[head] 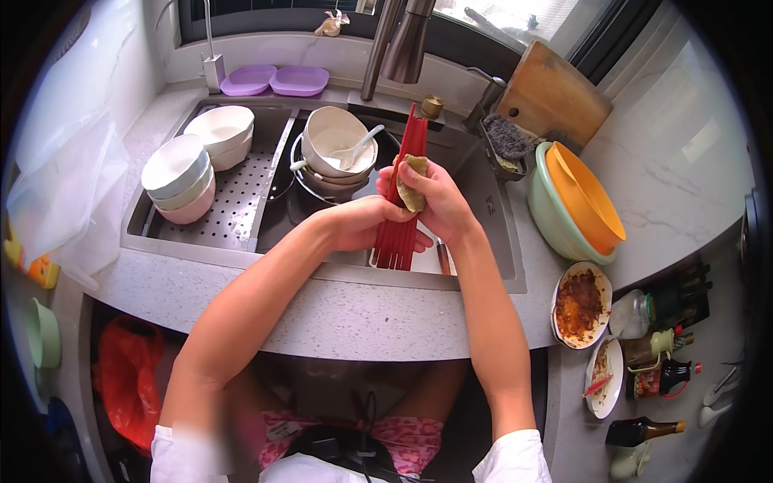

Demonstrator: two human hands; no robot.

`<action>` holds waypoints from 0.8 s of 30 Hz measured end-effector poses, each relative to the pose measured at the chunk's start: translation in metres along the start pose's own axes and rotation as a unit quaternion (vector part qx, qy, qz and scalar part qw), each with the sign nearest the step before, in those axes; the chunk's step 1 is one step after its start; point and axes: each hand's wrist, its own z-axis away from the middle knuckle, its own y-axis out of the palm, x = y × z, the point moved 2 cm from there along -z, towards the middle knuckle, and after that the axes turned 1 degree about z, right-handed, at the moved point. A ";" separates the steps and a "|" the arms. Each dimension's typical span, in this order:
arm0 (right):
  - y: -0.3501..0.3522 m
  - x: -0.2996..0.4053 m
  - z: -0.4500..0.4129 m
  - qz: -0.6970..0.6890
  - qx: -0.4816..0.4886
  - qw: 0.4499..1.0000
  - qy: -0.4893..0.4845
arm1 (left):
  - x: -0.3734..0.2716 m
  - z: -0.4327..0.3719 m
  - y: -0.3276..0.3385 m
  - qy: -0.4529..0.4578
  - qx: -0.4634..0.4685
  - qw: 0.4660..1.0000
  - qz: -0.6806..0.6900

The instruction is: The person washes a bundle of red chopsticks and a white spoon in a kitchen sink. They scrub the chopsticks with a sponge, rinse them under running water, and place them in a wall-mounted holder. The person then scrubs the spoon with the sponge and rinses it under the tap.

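Observation:
A bundle of red chopsticks (413, 136) is held over the right basin of the sink. My left hand (362, 220) grips the bundle from the left. My right hand (444, 196) presses a greenish scrub sponge (412, 192) against the sticks, with some fingers beneath them. Left of my hands, stacked bowls (331, 136) sit in a pot in the basin, and a white spoon (356, 148) rests in the top bowl. Partly hidden below the chopsticks are a white item and a brown handle (445, 258), perhaps a knife's.
Bowls (175, 169) stand on a perforated drain tray (238, 193) at left. The faucet (404, 54) hangs behind my hands. At right are a scourer (506, 134) in a caddy, a wooden cutting board (552, 90), an orange colander (583, 196), soiled dishes (581, 305) and bottles (646, 431).

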 end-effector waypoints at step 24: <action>-0.025 0.010 -0.006 -0.096 -0.059 0.985 -0.130 | -0.004 -0.002 0.018 0.002 -0.049 0.997 -0.057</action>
